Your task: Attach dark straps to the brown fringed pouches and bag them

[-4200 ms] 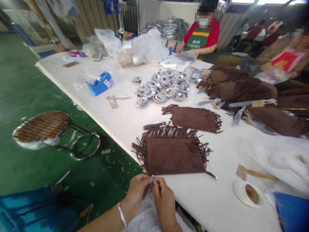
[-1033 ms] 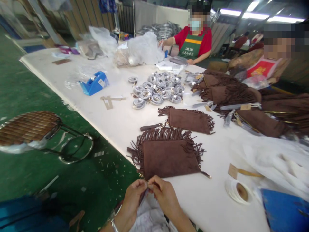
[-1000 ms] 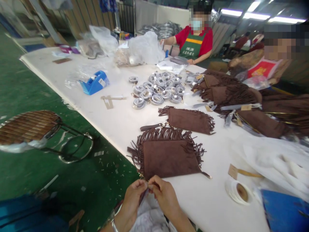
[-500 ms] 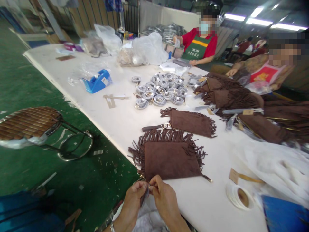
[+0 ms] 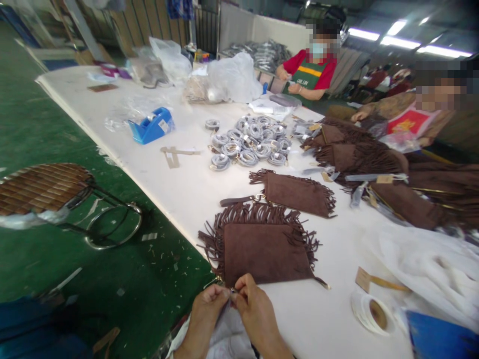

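My left hand (image 5: 210,311) and my right hand (image 5: 253,306) meet at the table's near edge, fingertips pinched together. Between them is a narrow greyish-brown strap (image 5: 223,315), mostly covered by the fingers. A small bit of metal shows at the pinch, too small to tell its kind. Just beyond the hands a brown fringed pouch (image 5: 267,252) lies flat, fringe on its far edge and sides, with a zipper pull at its near right corner. Behind it lies a second brown fringed pouch (image 5: 299,194) with a wrist strap (image 5: 237,200) clipped on by a metal clasp.
Coiled grey straps (image 5: 249,142) lie mid-table, near a blue tape dispenser (image 5: 151,125). Brown fringed bags (image 5: 355,149) are heaped on the right. A label roll (image 5: 372,311) lies near right. A stool (image 5: 45,192) stands left. Two people work across the table.
My hands stay pinched together, with the fingers shifted slightly. The view has tilted a little. Across the table, the person in the green apron has brought both hands together.
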A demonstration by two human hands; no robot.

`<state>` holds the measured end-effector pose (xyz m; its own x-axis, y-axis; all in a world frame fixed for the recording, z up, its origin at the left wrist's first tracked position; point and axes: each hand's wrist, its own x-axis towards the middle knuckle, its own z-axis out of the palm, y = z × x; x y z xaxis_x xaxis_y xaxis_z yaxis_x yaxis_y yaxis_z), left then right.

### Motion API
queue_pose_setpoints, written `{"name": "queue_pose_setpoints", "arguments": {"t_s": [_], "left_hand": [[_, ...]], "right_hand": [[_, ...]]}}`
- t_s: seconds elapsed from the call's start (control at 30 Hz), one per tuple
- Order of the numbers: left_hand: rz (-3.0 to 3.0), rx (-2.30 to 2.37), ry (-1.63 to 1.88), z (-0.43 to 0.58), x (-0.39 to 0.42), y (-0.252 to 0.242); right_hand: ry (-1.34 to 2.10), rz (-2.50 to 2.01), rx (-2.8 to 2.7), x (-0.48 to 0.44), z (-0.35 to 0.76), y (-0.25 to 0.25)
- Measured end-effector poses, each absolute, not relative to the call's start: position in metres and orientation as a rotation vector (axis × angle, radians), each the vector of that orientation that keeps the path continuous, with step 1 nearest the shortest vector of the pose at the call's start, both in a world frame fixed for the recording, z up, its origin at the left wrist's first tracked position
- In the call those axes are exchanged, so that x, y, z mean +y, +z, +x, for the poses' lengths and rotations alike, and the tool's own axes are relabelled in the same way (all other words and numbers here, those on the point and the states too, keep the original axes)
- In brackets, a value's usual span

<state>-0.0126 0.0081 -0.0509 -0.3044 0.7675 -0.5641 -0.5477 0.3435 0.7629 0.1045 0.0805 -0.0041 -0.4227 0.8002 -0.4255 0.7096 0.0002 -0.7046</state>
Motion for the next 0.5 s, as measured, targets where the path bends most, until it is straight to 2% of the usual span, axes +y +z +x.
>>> {"name": "queue_pose_setpoints", "arguments": {"t_s": [0.5], "left_hand": [[0.095,1.364,1.26,0.002,0.009,-0.042]], "right_hand": [[1.447,-1.606,-2.159,0.077,0.116,0.005]]}}
